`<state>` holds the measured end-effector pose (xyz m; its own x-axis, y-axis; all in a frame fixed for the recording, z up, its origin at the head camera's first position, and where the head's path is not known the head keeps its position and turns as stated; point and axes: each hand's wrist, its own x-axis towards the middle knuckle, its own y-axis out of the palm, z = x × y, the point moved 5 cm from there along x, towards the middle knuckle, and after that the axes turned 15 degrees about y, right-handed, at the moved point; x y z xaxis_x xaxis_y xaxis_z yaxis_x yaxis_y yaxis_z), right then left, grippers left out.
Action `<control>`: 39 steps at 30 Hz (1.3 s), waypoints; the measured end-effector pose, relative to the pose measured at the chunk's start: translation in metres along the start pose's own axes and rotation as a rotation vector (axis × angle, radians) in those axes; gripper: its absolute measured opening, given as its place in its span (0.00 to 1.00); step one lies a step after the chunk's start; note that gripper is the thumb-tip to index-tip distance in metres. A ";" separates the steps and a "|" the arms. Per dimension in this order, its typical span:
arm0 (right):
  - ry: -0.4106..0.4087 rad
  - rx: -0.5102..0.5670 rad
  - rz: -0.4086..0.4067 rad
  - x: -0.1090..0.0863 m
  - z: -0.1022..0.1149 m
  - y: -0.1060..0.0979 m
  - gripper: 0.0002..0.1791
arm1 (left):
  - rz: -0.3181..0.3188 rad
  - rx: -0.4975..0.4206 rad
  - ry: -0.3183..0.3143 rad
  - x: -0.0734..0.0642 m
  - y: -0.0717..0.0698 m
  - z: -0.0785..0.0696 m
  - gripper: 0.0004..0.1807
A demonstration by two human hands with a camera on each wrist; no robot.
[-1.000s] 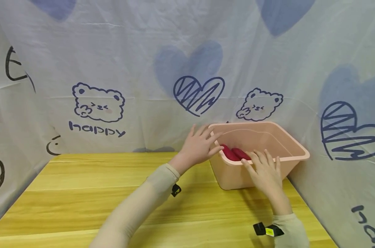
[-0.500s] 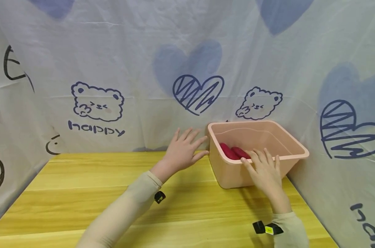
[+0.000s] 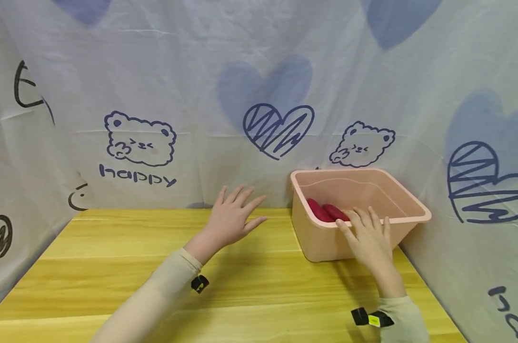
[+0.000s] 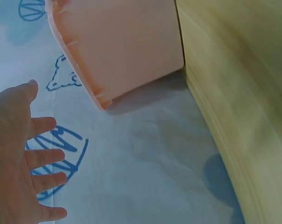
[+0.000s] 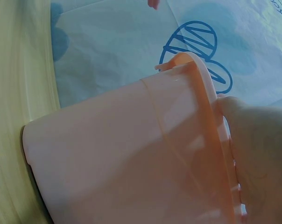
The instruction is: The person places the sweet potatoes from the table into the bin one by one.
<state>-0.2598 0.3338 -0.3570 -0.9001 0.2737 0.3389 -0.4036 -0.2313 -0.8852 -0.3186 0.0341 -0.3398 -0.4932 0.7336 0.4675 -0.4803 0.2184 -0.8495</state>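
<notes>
A pink plastic bin [image 3: 323, 244] stands at the table's back right, also filling much of the right wrist view. Inside, at its left end, lie two dark red, rounded long objects [image 3: 320, 210]; their kind is unclear. My right hand [image 3: 370, 245] reaches over the bin's front rim with its fingers spread and loosely bent, the tips inside and thumb by the rim; I see nothing held. To the bin's left, my left hand [image 3: 226, 221] hovers above the table, fingers spread and holding nothing. In the left wrist view this hand [image 4: 19, 158] is apart from the bin.
The wooden table [image 3: 126, 267] runs left and forward of the bin. A pale cloth [image 3: 199, 71] printed with hearts and bears hangs behind it and at both sides, close to the bin's right. Black wrist cameras [image 3: 200, 284] sit at both sleeves.
My left hand has moved left, away from the bin's left rim to above the table, fingers still spread. My right hand has stayed over the front rim. The red objects look unmoved.
</notes>
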 end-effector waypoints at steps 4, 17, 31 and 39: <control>-0.008 -0.006 -0.012 0.000 0.000 -0.002 0.31 | -0.002 -0.005 -0.031 -0.014 -0.002 0.005 0.30; 0.018 -0.005 0.021 0.003 -0.005 0.000 0.33 | 0.016 -0.022 -0.103 -0.061 0.000 0.019 0.30; -0.035 0.080 -0.145 -0.003 -0.003 -0.010 0.31 | 0.143 -0.068 -0.214 -0.094 -0.005 0.029 0.32; -0.162 0.179 -0.312 -0.014 0.023 -0.016 0.30 | 0.174 -0.109 -0.250 -0.106 -0.012 0.034 0.33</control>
<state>-0.2450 0.3125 -0.3402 -0.7383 0.2091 0.6413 -0.6711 -0.3233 -0.6672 -0.2855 -0.0684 -0.3709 -0.7304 0.5882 0.3471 -0.2992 0.1813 -0.9368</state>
